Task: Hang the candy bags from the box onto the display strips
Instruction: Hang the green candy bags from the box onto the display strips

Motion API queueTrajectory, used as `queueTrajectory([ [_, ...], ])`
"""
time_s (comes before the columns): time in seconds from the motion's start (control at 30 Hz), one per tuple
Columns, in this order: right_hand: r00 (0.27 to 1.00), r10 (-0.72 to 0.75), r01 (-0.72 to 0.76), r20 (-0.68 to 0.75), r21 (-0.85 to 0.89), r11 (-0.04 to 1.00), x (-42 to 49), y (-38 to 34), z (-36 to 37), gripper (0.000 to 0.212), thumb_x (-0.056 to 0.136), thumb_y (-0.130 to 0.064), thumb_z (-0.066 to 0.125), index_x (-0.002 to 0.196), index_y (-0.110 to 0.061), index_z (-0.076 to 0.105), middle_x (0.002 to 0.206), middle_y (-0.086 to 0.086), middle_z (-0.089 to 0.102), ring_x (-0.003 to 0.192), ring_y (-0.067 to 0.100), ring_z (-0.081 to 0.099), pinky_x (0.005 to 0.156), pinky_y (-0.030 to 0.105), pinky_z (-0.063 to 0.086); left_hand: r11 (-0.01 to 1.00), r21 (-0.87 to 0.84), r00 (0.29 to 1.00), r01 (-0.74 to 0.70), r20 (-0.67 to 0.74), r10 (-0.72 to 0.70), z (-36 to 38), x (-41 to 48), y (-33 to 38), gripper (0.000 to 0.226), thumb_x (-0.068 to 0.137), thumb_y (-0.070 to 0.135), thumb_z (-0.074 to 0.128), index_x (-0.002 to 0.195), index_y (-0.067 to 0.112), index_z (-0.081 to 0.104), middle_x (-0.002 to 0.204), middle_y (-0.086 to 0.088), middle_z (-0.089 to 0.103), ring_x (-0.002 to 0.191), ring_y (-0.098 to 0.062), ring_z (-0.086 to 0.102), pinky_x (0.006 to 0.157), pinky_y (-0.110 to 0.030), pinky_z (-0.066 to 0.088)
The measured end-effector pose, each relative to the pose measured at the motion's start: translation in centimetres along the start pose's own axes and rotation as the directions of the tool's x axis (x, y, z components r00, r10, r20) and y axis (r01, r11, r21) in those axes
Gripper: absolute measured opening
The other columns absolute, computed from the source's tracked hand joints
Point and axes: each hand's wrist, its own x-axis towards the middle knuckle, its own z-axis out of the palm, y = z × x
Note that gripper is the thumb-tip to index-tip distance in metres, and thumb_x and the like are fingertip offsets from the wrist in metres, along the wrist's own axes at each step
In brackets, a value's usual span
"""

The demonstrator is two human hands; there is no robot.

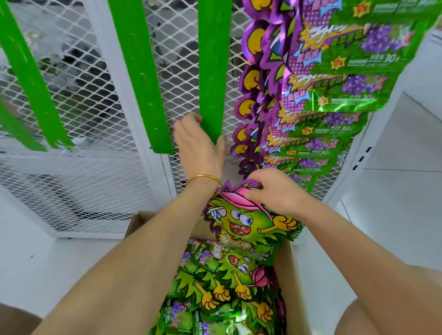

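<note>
My left hand [199,144] grips the bottom end of a bare green display strip [212,59] that hangs against the white mesh. My right hand [276,192] pinches the top of a green candy bag [247,223] printed with a cartoon face in a pink cap, holding it upright just above the cardboard box [297,294]. Several more candy bags [219,300] lie piled in the box between my forearms. To the right, a strip is filled top to bottom with hung bags [327,96].
Two more bare green strips [133,60] [22,70] hang to the left on the white mesh panel [86,102]. A white shelf upright [359,158] stands on the right. My knee [400,330] is beside the box.
</note>
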Motion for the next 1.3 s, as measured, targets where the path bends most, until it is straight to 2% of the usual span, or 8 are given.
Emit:
queueTrajectory([
  [0.23,0.999,-0.037,0.037,-0.016,-0.011,0.999,-0.2,-0.9,-0.1,0.024,0.089,-0.02,0.06,0.097,0.002,0.063,0.088,0.012,0.06,0.072,0.021,0.052,0.052,0.018,0.036,0.997,-0.078,0.994,-0.02,0.104,0.028,-2.2,0.2,-0.5,0.065,0.065,0.012,0.077,0.117,-0.003,0.041,0.113,-0.016,0.047,0.105,-0.03,0.047,0.09,-0.037,0.044],
  [0.4,0.993,-0.1,0.101,-0.055,0.007,0.995,-0.3,-1.6,0.2,0.018,0.087,-0.018,0.062,0.1,-0.006,0.067,0.093,0.008,0.065,0.084,0.022,0.058,0.067,0.024,0.041,0.998,-0.025,0.965,0.055,0.259,-0.047,-4.1,0.7,-1.2,0.06,0.072,0.022,0.074,0.119,0.007,0.04,0.107,-0.01,0.053,0.1,-0.025,0.044,0.079,-0.032,0.04],
  [0.5,0.98,-0.137,0.142,-0.148,0.025,0.99,-0.4,-2.3,0.6,0.012,0.085,-0.017,0.066,0.093,-0.008,0.065,0.081,-0.002,0.057,0.072,0.012,0.051,0.058,0.013,0.035,0.996,-0.087,0.915,0.029,0.402,0.009,-5.4,1.0,-1.7,0.043,0.078,0.026,0.071,0.109,0.008,0.047,0.101,-0.009,0.059,0.092,-0.025,0.053,0.079,-0.038,0.048],
  [0.73,0.916,-0.27,0.274,-0.296,-0.027,0.961,0.0,-4.7,1.1,0.015,0.089,-0.015,0.059,0.1,-0.008,0.066,0.087,0.001,0.057,0.085,0.017,0.051,0.07,0.029,0.035,0.971,-0.18,0.736,0.159,0.677,0.004,-8.1,2.9,-2.1,0.024,0.087,0.023,0.061,0.083,0.001,0.056,0.072,-0.011,0.05,0.067,-0.019,0.044,0.063,-0.037,0.043],
  [0.9,0.862,-0.307,0.303,-0.404,-0.076,0.95,0.8,-6.4,0.9,0.019,0.09,-0.011,0.054,0.107,-0.005,0.062,0.091,0.001,0.047,0.086,0.011,0.043,0.072,0.019,0.028,0.939,-0.195,0.648,0.283,0.761,-0.038,-9.5,3.3,-1.0,0.014,0.09,0.018,0.057,0.101,0.013,0.064,0.099,-0.004,0.065,0.089,-0.014,0.059,0.078,-0.023,0.044],
  [1.03,0.842,-0.291,0.272,-0.454,-0.108,0.956,0.9,-7.0,1.2,0.019,0.091,-0.013,0.054,0.108,-0.006,0.058,0.095,-0.001,0.045,0.087,0.016,0.049,0.074,0.023,0.033,0.904,-0.191,0.6,0.383,0.795,-0.086,-9.7,3.5,-0.8,0.009,0.09,0.014,0.055,0.084,0.013,0.062,0.09,-0.009,0.063,0.088,-0.024,0.058,0.09,-0.038,0.046],
  [1.13,0.837,-0.286,0.244,-0.466,-0.149,0.958,0.9,-7.4,1.3,0.021,0.092,-0.015,0.052,0.11,-0.006,0.056,0.104,0.008,0.051,0.094,0.024,0.055,0.082,0.037,0.043,0.893,-0.165,0.592,0.419,0.795,-0.13,-9.6,3.7,-0.8,0.025,0.088,0.017,0.056,0.064,0.016,0.05,0.079,-0.011,0.052,0.083,-0.024,0.05,0.082,-0.039,0.041],
  [1.3,0.821,-0.294,0.237,-0.489,-0.178,0.955,0.9,-7.5,1.1,0.019,0.093,-0.016,0.051,0.109,-0.006,0.054,0.107,0.01,0.053,0.094,0.026,0.055,0.081,0.041,0.044,0.89,-0.157,0.606,0.429,0.78,-0.155,-9.9,3.5,-0.5,0.021,0.089,0.02,0.055,0.068,0.021,0.051,0.092,-0.015,0.058,0.098,-0.033,0.06,0.1,-0.046,0.042],
])
